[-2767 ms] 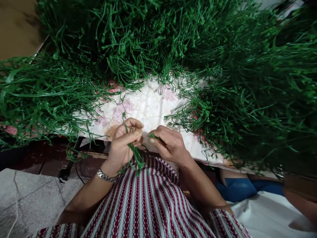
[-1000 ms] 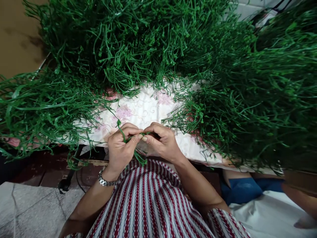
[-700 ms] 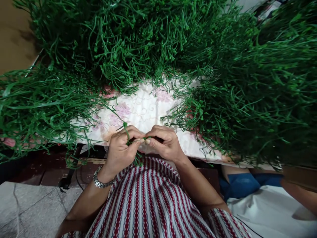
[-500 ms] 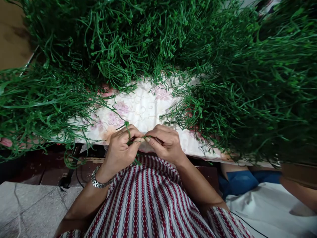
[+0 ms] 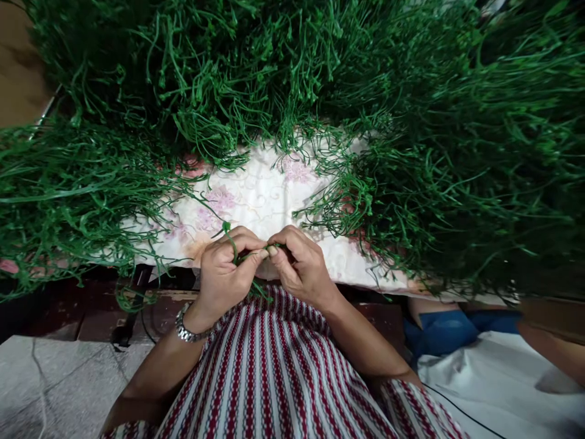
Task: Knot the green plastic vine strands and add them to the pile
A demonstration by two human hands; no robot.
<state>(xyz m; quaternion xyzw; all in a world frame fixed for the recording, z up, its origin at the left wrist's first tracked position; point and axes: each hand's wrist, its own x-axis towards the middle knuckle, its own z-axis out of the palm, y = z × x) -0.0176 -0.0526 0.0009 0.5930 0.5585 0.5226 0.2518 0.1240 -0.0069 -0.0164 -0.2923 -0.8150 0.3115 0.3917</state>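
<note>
My left hand [image 5: 223, 274] is closed around a thin green plastic stem [image 5: 230, 236] whose tip curls up above the knuckles. A metal watch sits on that wrist. My right hand [image 5: 300, 265] is pinched against the left thumb, gripping the other end of the green stem piece. Both hands meet at the near edge of a table covered by a white flowered cloth [image 5: 260, 201], just above my red-and-white striped garment.
Big heaps of green plastic stems [image 5: 256, 73] fill the table at the back, the left [image 5: 59, 189] and the right [image 5: 461, 177]. A grey stone floor [image 5: 50, 378] lies lower left. Blue and white fabric [image 5: 484, 366] lies lower right, with part of another person's arm at the edge.
My hands, apart 2.8 s ago, have come together over the stem piece. Since then they have only shifted slightly, fingers working at the same spot.
</note>
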